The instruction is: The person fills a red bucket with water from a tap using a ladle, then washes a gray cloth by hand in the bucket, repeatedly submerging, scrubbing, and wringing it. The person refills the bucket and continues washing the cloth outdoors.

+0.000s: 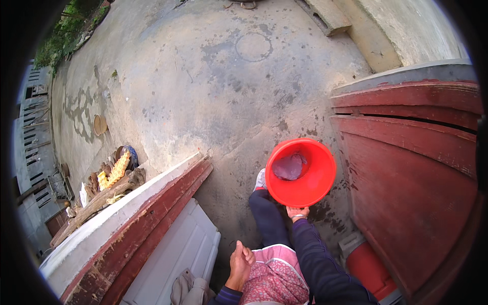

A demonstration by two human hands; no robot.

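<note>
A red plastic basin [301, 190] hangs tilted over the concrete ground in front of me. Against its inner wall lies a dark purplish-grey mass [288, 167], perhaps liquid or a wet thing; which one cannot be told. My right hand [297, 213] holds the basin at its near edge, the fingers partly hidden beneath the rim. Near my pink patterned apron [272, 278], my left hand [242, 263] is raised with the fingers curled and the thumb up, and nothing shows in it.
Red wooden door panels [404, 171] stand at right, with a concrete block [350, 244] at their foot. On the left are a red-edged wall [152, 217], a white panelled door [179, 251] and a log [103, 198]. A concrete step [329, 19] lies at upper right.
</note>
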